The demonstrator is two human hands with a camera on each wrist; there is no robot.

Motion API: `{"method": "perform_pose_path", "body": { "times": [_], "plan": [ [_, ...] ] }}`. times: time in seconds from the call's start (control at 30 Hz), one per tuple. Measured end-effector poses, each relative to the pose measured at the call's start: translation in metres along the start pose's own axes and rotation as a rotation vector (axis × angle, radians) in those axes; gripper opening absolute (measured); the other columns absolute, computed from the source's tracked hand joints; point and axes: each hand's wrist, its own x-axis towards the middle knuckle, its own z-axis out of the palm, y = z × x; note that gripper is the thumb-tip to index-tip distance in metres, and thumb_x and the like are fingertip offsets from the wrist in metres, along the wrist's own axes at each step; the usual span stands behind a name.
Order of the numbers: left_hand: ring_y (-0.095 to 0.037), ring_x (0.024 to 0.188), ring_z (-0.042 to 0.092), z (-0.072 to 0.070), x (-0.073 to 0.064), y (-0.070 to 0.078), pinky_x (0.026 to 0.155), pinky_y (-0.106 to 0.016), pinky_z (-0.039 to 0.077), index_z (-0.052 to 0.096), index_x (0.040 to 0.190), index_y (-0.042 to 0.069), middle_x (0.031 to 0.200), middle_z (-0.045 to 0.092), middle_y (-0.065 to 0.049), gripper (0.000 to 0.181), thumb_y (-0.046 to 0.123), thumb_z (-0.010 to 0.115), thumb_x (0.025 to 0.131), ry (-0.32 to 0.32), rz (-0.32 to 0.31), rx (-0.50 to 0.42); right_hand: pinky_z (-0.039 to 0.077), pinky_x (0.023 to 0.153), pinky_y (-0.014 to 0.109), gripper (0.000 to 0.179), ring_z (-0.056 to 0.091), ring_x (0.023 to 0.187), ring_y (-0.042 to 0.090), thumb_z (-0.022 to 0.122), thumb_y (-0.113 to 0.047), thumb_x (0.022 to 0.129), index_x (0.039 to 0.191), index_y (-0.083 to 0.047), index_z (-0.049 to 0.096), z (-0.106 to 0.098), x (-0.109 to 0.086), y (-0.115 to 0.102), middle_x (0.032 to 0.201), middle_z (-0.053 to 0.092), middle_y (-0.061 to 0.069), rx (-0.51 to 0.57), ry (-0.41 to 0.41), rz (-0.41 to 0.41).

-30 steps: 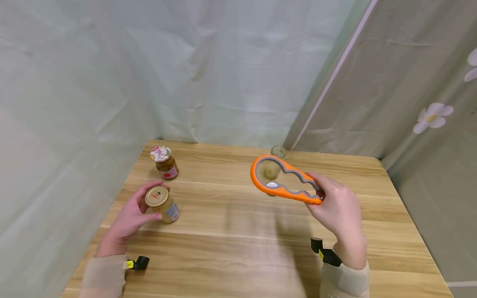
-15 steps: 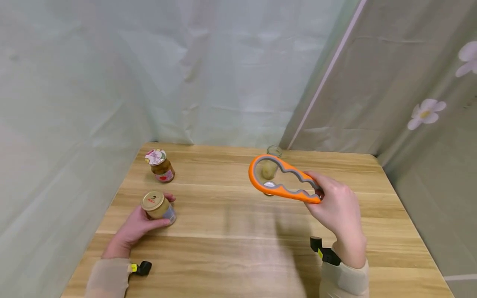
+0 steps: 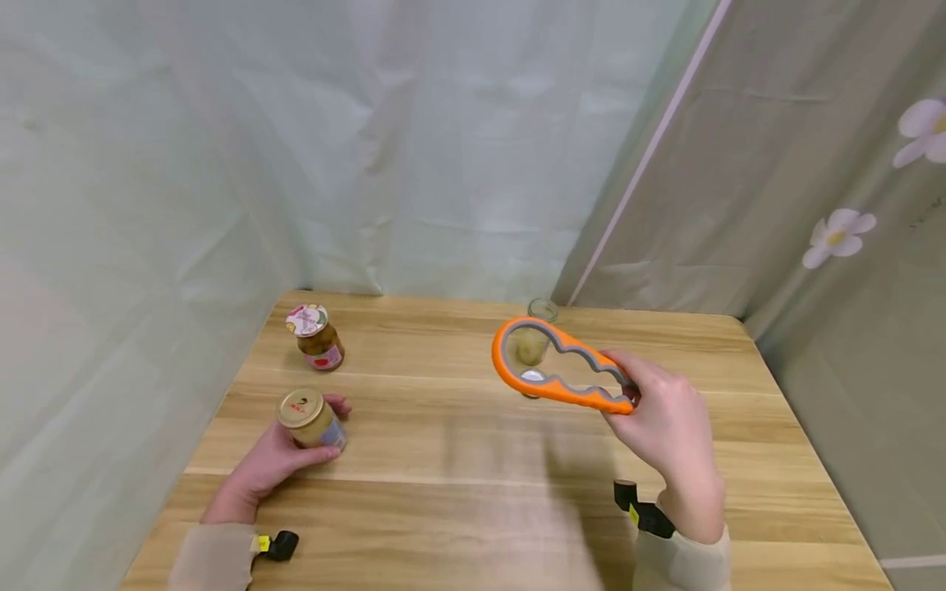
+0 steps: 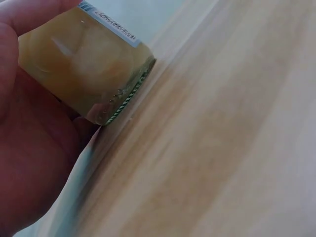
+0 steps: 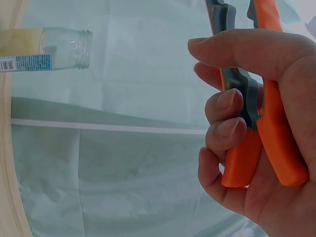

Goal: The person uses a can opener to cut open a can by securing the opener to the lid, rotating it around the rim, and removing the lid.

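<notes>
In the head view my left hand [image 3: 273, 465] grips a glass jar [image 3: 316, 433] with a gold lid and pale contents, thumb on one side and fingers behind. The left wrist view shows this jar [image 4: 94, 64] with its base at the wood surface. Raised above the table, my right hand [image 3: 668, 423] holds an orange and grey jar opener [image 3: 572, 395]. Its round end points left. From the right wrist view, fingers and thumb wrap around the opener's two handles [image 5: 284, 133].
A lidless glass jar [image 3: 543, 309] stands at the back, partly behind the opener. A small silvery lid [image 3: 532, 376] shows through the opener's loop. Another jar [image 3: 323, 349] with a patterned lid stands back left. Curtains border the wooden table [image 3: 443, 509].
My left hand has closed further around the gold-lidded jar, its thumb now across the front. The right hand keeps holding the opener almost in place. The head view has shifted slightly.
</notes>
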Motion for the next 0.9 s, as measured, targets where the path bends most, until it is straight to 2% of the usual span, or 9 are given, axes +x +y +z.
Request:
{"method": "perform_pose_path", "body": {
  "times": [0.2,0.4,0.6,0.9],
  "plan": [
    [-0.018,0.13,0.063,-0.0012,0.003,-0.0008,0.109,-0.018,0.042,0.052,0.146,-0.003,0.137,0.063,-0.028,0.067,-0.016,0.079,0.086,0.001,-0.004,0.017,0.037,0.052,0.03,0.046,0.044,0.059,0.01,0.083,-0.007,0.076,0.121,-0.016,0.077,0.0006,0.001,-0.0002,0.071,0.052,-0.008,-0.006,-0.009,-0.006],
    [-0.018,0.126,0.065,0.0004,0.0001,0.0006,0.107,-0.016,0.043,0.052,0.146,-0.002,0.134,0.064,-0.03,0.065,-0.014,0.078,0.088,0.004,-0.014,0.034,0.037,0.051,0.029,0.044,0.043,0.059,0.009,0.086,-0.013,0.078,0.121,-0.016,0.077,0.0014,0.0003,-0.0009,0.07,0.052,-0.007,0.002,-0.006,-0.008],
    [-0.018,0.124,0.066,0.0045,-0.0039,0.0024,0.106,-0.016,0.044,0.05,0.147,-0.004,0.131,0.065,-0.031,0.062,-0.013,0.076,0.091,0.006,-0.023,0.032,0.037,0.051,0.029,0.042,0.044,0.059,0.009,0.086,-0.016,0.079,0.12,-0.016,0.078,0.0023,-0.0012,-0.0012,0.071,0.051,-0.009,0.0,-0.007,-0.015],
    [-0.019,0.121,0.067,0.0052,-0.0015,0.0032,0.106,-0.017,0.044,0.051,0.142,-0.008,0.128,0.066,-0.03,0.056,-0.012,0.076,0.092,0.016,-0.016,0.05,0.037,0.051,0.03,0.041,0.043,0.057,0.01,0.086,-0.017,0.08,0.12,-0.014,0.077,0.0012,-0.0014,0.0001,0.07,0.05,-0.009,-0.008,-0.011,-0.012]
  ]
}}
